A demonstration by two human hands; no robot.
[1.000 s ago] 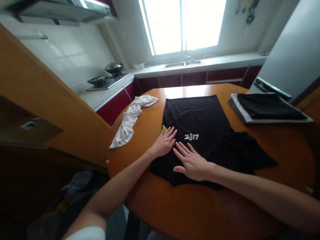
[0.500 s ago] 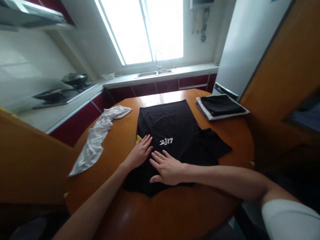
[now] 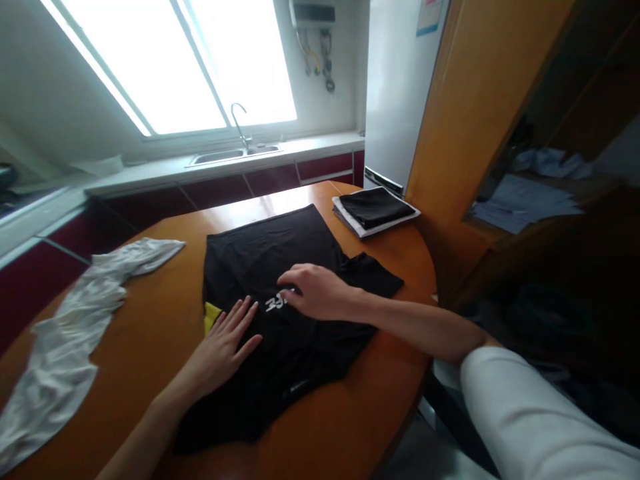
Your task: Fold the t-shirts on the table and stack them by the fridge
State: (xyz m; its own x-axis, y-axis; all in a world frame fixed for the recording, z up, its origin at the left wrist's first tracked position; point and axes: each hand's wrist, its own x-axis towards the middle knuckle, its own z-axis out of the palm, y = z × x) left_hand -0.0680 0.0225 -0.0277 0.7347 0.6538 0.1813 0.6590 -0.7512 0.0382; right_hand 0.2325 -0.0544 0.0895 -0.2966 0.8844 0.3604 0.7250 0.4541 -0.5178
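A black T-shirt (image 3: 265, 257) lies spread on the wooden table, its short sleeve (image 3: 373, 272) reaching out to the right. White lettering (image 3: 274, 304) marks its middle, partly covered by my right hand. My left hand (image 3: 225, 347) rests flat on the shirt's left side, fingers extended, beside a yellow patch (image 3: 211, 317) at the edge. Over the middle of the shirt is my right hand (image 3: 316, 291), fingers bent and thumb apart from them, with nothing seen between; whether it touches the cloth I cannot tell.
A crumpled white garment (image 3: 75, 333) lies along the left of the round table (image 3: 320, 427). Folded black and white clothes (image 3: 377, 208) are stacked at the back right. Beyond are a counter with a sink (image 3: 220, 157), a fridge (image 3: 397, 87) and a wooden frame (image 3: 450, 133).
My right hand has lifted from flat and moved up the shirt to the lettering, its fingers now bent. My left hand stays flat near the yellow patch. The view has turned right.
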